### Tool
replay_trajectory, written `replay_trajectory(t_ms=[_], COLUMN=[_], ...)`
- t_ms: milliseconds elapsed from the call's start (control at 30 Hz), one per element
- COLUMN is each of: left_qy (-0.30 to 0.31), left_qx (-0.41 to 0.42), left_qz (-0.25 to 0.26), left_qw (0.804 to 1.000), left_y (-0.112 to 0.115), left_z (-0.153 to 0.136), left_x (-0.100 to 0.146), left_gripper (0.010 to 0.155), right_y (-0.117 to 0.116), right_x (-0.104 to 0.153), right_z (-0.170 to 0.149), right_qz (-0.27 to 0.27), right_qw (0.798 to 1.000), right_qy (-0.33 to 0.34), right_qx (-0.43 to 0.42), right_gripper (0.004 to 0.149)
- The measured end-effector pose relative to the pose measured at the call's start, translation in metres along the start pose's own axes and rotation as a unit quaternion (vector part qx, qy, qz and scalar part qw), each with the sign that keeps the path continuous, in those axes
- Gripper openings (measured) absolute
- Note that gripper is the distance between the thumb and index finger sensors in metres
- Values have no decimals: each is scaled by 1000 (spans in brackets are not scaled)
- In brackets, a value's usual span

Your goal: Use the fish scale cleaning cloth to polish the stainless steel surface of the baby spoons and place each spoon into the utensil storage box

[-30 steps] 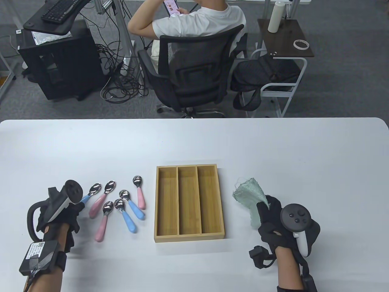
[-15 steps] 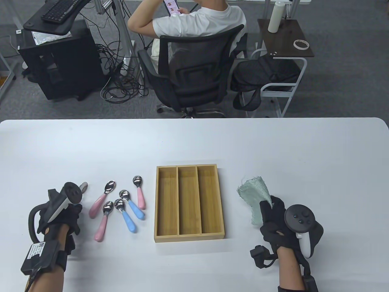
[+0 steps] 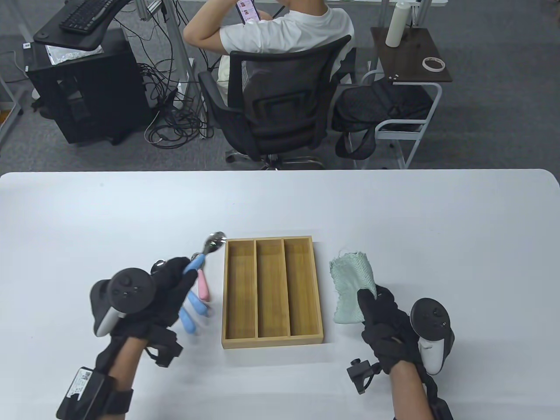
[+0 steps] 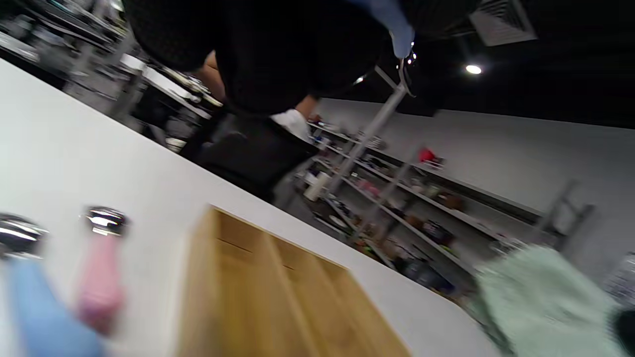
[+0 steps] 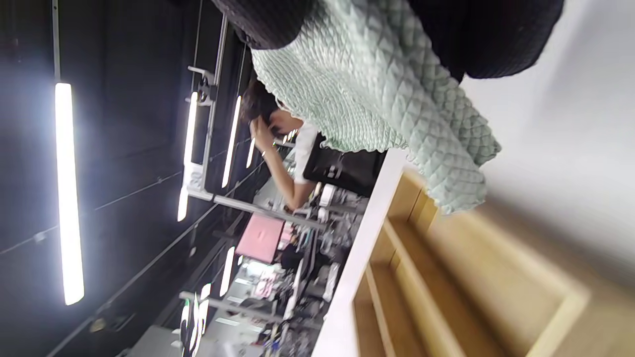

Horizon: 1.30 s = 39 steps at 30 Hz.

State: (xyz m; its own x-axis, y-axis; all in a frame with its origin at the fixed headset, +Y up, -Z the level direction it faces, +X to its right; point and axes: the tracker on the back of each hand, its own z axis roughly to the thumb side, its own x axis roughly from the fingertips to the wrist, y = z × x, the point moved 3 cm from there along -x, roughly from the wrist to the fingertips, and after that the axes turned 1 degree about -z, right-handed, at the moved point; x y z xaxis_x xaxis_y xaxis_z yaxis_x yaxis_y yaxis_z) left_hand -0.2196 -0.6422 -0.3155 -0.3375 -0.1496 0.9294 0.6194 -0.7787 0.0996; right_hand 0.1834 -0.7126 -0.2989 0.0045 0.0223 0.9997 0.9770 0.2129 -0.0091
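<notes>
My left hand (image 3: 173, 284) grips a blue-handled baby spoon (image 3: 205, 251) by its handle, the steel bowl raised just left of the wooden storage box (image 3: 273, 292). In the left wrist view the blue handle (image 4: 397, 29) pokes out past the glove. Beneath that hand lie more spoons, with a pink one (image 3: 202, 286) and blue ones (image 3: 189, 319) partly showing. My right hand (image 3: 385, 323) holds the pale green fish scale cloth (image 3: 352, 286) right of the box; the cloth (image 5: 377, 94) hangs from the fingers in the right wrist view. All three compartments of the box are bare.
A person sits in a black office chair (image 3: 280, 109) just beyond the table's far edge. A small side table (image 3: 411, 57) with a white bottle and tape stands at the back right. A black cabinet (image 3: 83, 92) is at the back left.
My left hand has lifted a blue-handled spoon from the pile and swung right towards the box. My right hand with the cloth has shifted slightly left and nearer.
</notes>
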Motion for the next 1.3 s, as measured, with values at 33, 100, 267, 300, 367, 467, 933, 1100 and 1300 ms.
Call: replay_trajectory(t_ms=[33, 100, 267, 300, 367, 467, 933, 1100, 1300], left_qy=[27, 64, 79, 80, 73, 62, 98, 101, 93], left_qx=[8, 12, 32, 25, 19, 57, 82, 49, 80], left_qz=[-13, -42, -71, -68, -67, -72, -109, -109, -126], left_qw=[1000, 997, 994, 994, 995, 994, 986, 988, 984], left_y=[16, 45, 102, 107, 113, 114, 124, 127, 129], left_z=[19, 45, 61, 60, 56, 53, 68, 72, 64], left_x=[-1, 2, 13, 14, 17, 18, 26, 27, 23], left_gripper=[55, 56, 55, 55, 54, 54, 52, 53, 53], right_y=[-9, -24, -51, -54, -59, -61, -57, -58, -55], right_x=[2, 6, 15, 16, 17, 16, 14, 14, 14], right_z=[3, 6, 10, 10, 10, 7, 11, 13, 16], right_qz=[18, 49, 99, 104, 112, 132, 75, 55, 37], right_qw=[1000, 998, 988, 988, 986, 977, 992, 993, 991], right_qy=[8, 17, 18, 22, 36, 65, 86, 102, 128], right_qx=[-13, -38, -117, -113, -119, -156, -56, -2, 22], right_gripper=[44, 44, 43, 43, 45, 55, 78, 55, 45])
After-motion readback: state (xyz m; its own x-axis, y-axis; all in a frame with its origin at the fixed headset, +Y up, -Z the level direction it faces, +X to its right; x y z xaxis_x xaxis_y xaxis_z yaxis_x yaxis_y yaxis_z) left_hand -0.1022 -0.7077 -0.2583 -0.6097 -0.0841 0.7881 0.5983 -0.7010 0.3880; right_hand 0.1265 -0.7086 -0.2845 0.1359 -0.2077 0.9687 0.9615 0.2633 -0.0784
